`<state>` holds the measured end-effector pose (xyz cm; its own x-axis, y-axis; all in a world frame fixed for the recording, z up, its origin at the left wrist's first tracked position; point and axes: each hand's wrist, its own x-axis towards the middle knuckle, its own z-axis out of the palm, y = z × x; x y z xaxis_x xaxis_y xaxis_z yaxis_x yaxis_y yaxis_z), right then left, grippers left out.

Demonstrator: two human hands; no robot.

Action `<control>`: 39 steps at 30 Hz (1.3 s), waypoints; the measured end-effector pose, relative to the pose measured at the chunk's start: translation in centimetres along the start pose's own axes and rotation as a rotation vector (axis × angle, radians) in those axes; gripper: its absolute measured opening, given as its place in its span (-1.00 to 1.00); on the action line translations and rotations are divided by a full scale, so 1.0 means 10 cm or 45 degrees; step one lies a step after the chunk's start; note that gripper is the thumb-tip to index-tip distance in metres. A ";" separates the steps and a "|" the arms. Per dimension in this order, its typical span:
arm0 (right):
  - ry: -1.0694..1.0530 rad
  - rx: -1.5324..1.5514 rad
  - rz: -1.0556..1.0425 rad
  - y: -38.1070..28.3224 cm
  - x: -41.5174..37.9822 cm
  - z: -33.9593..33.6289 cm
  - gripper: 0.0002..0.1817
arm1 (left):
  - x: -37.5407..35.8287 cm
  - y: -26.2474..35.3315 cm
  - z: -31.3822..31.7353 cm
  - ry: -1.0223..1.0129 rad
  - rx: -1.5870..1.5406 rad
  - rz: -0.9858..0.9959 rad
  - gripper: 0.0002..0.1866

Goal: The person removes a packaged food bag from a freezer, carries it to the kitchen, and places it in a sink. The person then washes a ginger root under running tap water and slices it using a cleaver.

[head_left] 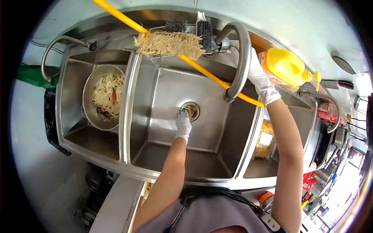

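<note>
In the left basin (pixel 75 81), a metal pot (pixel 87 95) is filled with shredded food (pixel 107 93). The middle basin (pixel 167 89) is partly blocked from view by a yellow pole (pixel 206 73) and a tan fibrous pad (pixel 171 43). At its drain (pixel 198 112), scraps (pixel 192 109) are met by the gloved left hand (pixel 183 123), fingers lowered; whether anything is gripped cannot be told. The curved faucet (pixel 244 58) is flanked by the gloved right hand (pixel 261 80), its fingers partly hidden, their spread and hold unclear, beside a yellow pump jug (pixel 285 66)
</note>
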<state>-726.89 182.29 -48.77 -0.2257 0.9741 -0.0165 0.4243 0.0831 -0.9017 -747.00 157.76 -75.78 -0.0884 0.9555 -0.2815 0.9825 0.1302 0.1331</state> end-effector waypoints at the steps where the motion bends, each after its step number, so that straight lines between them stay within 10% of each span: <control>1: 0.083 0.023 -0.051 0.02 -0.02 0.03 -0.75 | 0.02 0.02 0.03 0.007 -0.047 -0.031 -0.50; 8: 0.240 -0.116 -0.141 0.19 -0.06 0.11 -0.81 | 0.18 -0.24 0.67 -0.050 -1.036 -0.426 -0.43; 14: 0.355 -0.324 -0.333 0.16 -0.12 0.09 -0.83 | 0.20 -0.23 -0.38 -0.157 -1.835 -0.423 -0.68; 18: 0.704 -0.152 -0.431 0.07 -0.65 0.28 -0.83 | 0.07 -0.50 -0.62 -0.134 -1.653 -0.531 -0.77; 24: -0.157 -0.356 0.406 1.32 -1.61 1.56 -0.77 | -0.35 -0.73 -0.70 -0.280 -1.345 -0.518 -0.75; 34: -0.431 -0.565 0.637 2.16 -1.48 2.48 -0.65 | -0.48 -0.71 -1.16 -0.286 -1.092 -0.444 -0.70; 39: -0.117 0.490 0.937 2.26 -1.67 2.44 -0.77 | -0.49 -0.67 -1.44 -0.163 -1.249 -0.472 -0.76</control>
<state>-734.88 162.73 -79.43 -0.0861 0.7291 -0.6790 0.1658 -0.6615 -0.7314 -755.53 156.02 -61.58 -0.2818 0.7845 -0.5525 0.3297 0.6199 0.7121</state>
